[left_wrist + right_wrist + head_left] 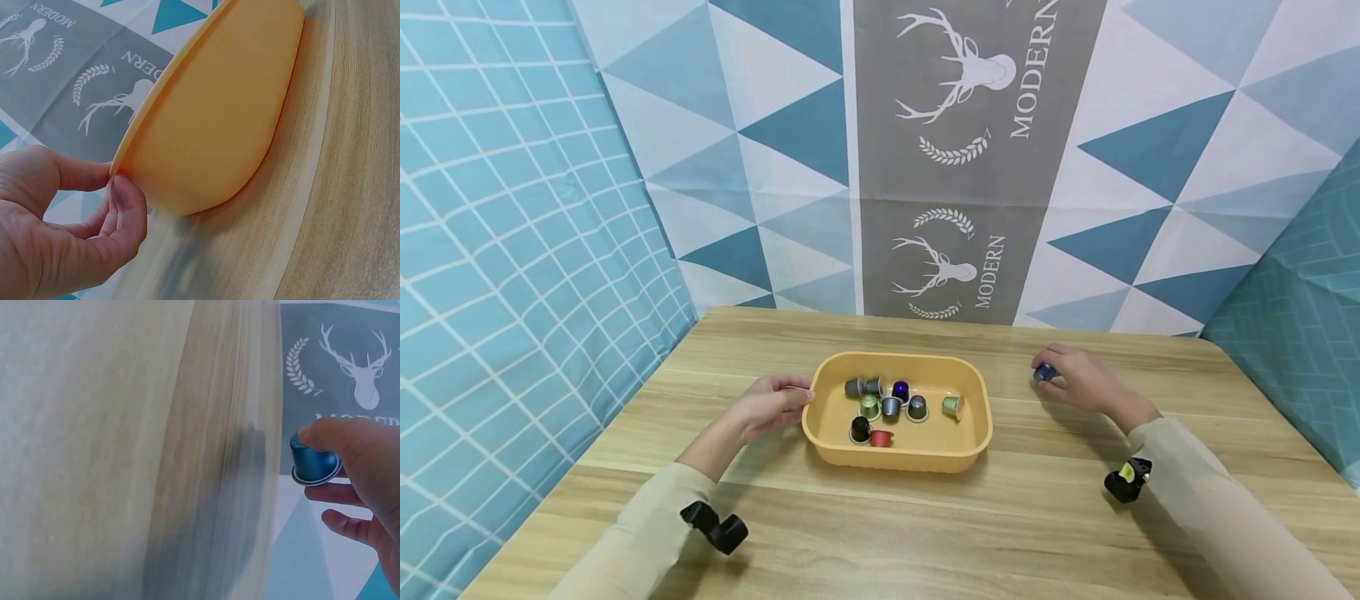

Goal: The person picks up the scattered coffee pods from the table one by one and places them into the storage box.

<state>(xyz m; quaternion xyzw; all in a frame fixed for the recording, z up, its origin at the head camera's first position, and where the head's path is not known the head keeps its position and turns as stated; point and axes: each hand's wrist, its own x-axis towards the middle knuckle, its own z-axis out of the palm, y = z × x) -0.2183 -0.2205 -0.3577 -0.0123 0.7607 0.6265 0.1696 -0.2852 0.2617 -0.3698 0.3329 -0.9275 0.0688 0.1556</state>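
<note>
A yellow plastic tray (895,460) stands on the table with several coffee capsules in it. My left hand (772,406) pinches the tray's left rim between thumb and fingers, as the left wrist view (81,212) shows close up. Right of the tray, my right hand (1078,379) holds a blue coffee capsule (314,464) between thumb and fingers. In the head view that capsule (1043,372) is partly covered by the fingers. Inside the tray are a red capsule (882,438), a black capsule (860,429), a purple capsule (900,390), a light green capsule (952,406) and some dark grey ones.
The wooden table (880,533) ends at a patterned cloth backdrop (947,167) behind. Blue checked cloth (512,250) hangs on the left side, teal cloth (1292,333) on the right. A small black camera (1127,481) is worn on the right sleeve, another (715,527) on the left.
</note>
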